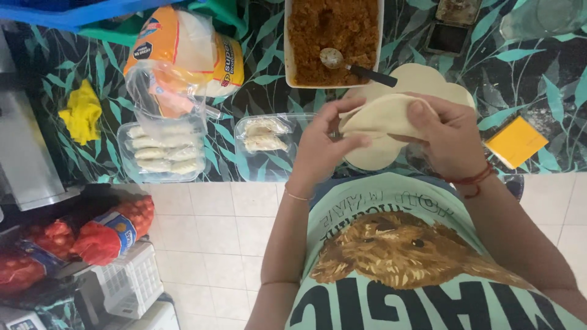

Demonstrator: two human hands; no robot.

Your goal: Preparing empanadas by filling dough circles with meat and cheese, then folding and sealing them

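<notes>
Leaf-print table point(538, 73); folded dough point(385, 116) pinched between both hands' fingers point(358, 142).

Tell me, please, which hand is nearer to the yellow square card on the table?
The right hand. It holds the folded dough disc just beside the yellow square card. The left hand pinches the disc's other end, farther from the card.

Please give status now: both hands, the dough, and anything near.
Left hand and right hand both pinch folded dough. More dough discs lie below it. Filling dish with spoon behind; nothing blocks.
</notes>
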